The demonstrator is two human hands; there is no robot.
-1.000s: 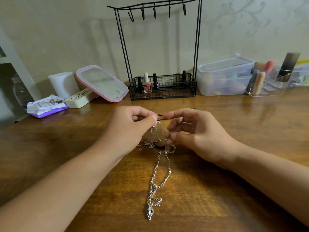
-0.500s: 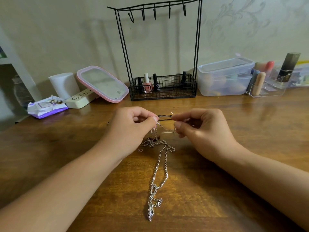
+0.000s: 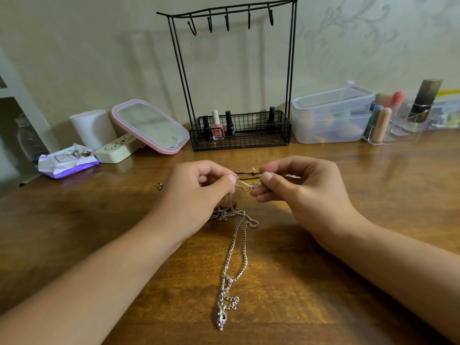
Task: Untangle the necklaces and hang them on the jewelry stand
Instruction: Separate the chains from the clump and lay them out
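Note:
A knot of thin necklace chains (image 3: 246, 188) stretches between my two hands just above the wooden table (image 3: 348, 282). My left hand (image 3: 196, 195) pinches its left end between thumb and fingers. My right hand (image 3: 298, 188) pinches the right end. From the knot a thicker silver chain (image 3: 236, 255) trails toward me on the table and ends in a small pendant (image 3: 221, 319). A thin black cord (image 3: 249, 173) lies behind the hands. The black wire jewelry stand (image 3: 234, 78) stands at the back, its hooks bare.
Nail polish bottles (image 3: 219, 125) sit in the stand's basket. A pink-rimmed mirror (image 3: 151, 127), a white cylinder (image 3: 93, 128) and a wipes pack (image 3: 67, 163) stand at the back left. Clear plastic boxes (image 3: 333, 115) and a cosmetics organizer (image 3: 398, 125) fill the back right. A small bead (image 3: 160, 186) lies left.
My right hand has moved to the right and lifted slightly, drawing thin strands out of the knot. The heap under my hands has loosened and spread. My left hand has stayed where it was.

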